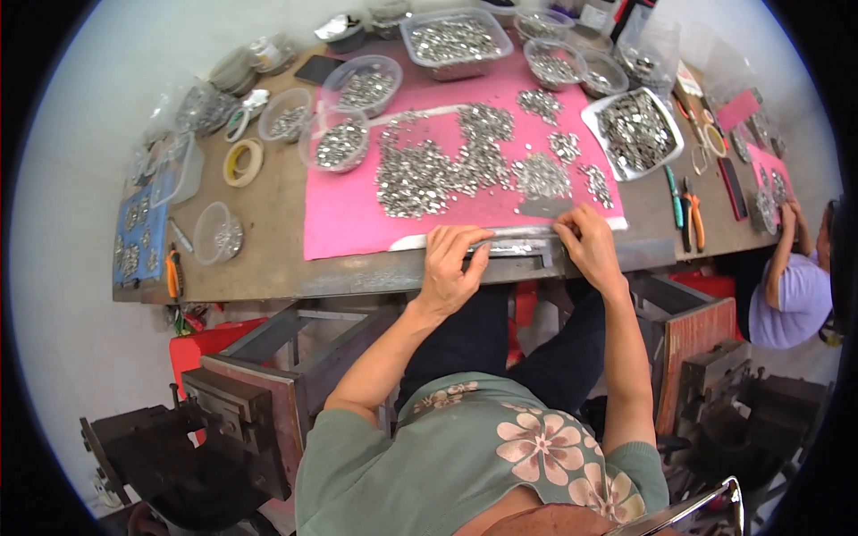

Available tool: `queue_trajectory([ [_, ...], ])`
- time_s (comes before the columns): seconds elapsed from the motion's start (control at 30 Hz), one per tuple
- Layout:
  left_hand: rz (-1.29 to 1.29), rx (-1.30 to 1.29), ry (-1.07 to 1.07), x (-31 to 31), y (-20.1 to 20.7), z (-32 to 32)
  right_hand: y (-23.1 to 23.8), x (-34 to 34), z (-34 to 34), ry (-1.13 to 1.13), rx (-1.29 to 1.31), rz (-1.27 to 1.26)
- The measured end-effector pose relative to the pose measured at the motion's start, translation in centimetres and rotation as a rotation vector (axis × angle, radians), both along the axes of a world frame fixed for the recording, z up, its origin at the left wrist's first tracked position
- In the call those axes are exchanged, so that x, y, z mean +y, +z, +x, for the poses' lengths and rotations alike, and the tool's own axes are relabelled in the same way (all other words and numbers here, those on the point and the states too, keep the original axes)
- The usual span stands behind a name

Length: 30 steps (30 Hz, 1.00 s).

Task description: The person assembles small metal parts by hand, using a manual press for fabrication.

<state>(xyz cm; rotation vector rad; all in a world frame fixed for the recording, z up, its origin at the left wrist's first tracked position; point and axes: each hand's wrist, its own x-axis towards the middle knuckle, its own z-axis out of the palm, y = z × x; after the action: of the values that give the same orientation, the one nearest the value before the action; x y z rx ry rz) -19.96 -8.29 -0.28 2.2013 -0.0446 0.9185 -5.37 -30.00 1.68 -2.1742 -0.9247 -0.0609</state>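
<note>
A narrow silvery metal strip lies along the front edge of the bench, between my two hands. My left hand is curled at its left end, thumb and forefinger closed around that end. Just past the right end, the thumb and fingers of my right hand are pinched together; whatever is between them is too small to make out. Beyond my hands a pink cloth carries a broad spread of small shiny metal pieces. A smaller heap sits by a grey patch near my right fingertips.
Clear tubs of metal pieces, including a large one, line the back. A white tray stands right of the heaps, near orange-handled pliers. Tape lies left. A co-worker sits far right. Vises flank my legs.
</note>
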Motion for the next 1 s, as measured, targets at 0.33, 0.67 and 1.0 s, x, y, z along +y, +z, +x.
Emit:
queue_trajectory([
  [0.33, 0.037, 0.102, 0.164, 12.8, 2.7, 5.7, -1.2, -0.4, -1.1, -0.021, -0.098, 0.103],
  [0.67, 0.323, 0.278, 0.165, 16.0, -0.1, 7.3, -1.7, -0.2, -1.0, -0.082, -0.035, 0.120],
  [1.0, 0.225, 0.288, 0.126, 16.0, 0.1, 10.2, -1.9, -0.3, -1.2, -0.103, -0.008, 0.110],
])
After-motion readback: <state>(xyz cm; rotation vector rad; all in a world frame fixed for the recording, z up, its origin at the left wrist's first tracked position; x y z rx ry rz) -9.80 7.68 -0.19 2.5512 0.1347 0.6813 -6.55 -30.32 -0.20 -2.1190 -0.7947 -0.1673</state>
